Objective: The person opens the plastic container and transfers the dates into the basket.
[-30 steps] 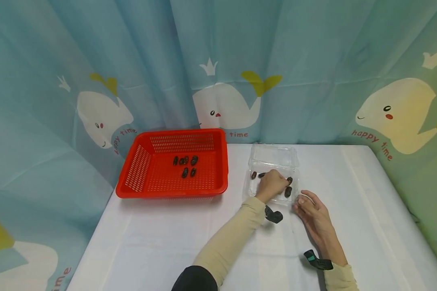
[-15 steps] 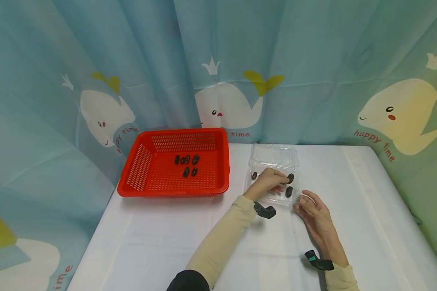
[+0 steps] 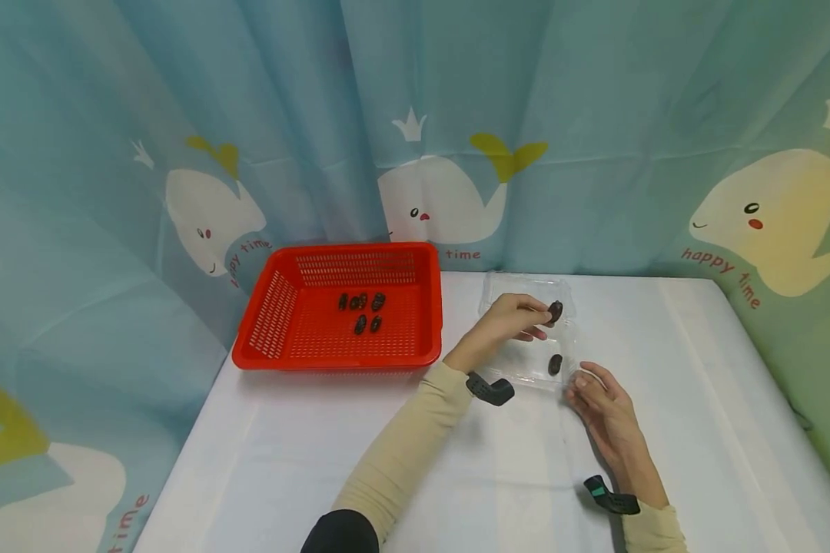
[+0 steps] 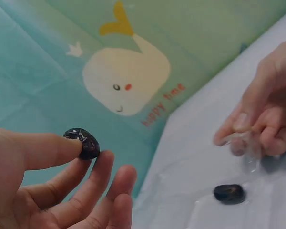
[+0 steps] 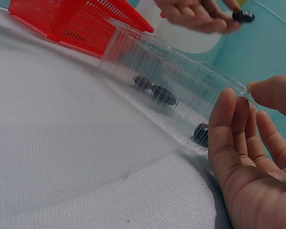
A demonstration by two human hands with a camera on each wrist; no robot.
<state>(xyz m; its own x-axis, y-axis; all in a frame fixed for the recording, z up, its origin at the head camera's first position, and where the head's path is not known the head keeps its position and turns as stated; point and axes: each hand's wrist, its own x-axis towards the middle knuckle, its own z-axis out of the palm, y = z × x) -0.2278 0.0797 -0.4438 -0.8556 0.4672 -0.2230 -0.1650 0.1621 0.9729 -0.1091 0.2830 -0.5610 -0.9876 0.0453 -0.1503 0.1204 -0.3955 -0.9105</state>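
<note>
My left hand (image 3: 503, 319) is raised over a clear plastic clamshell box (image 3: 529, 379). It pinches a dark, shiny, wrinkled date (image 4: 84, 143) between thumb and fingertips, while the other fingers are loosely bent. Inside the box, one date (image 3: 556, 364) lies near the front right corner. Through the box wall in the right wrist view, two more dates (image 5: 163, 95) show farther along; the left hand and forearm cover them in the head view. At that corner my right hand (image 3: 605, 403) holds the box rim between thumb and fingers.
Left of the box, a red plastic basket (image 3: 346, 361) holds several dates (image 3: 361, 324). The box's lid (image 3: 526, 286) is folded back toward the whale-print curtain (image 3: 595, 115) behind the white-covered table (image 3: 512, 476).
The left hand has risen from inside the box with a date between its fingers, moving up and slightly back. The right hand has stayed at the box's corner.
</note>
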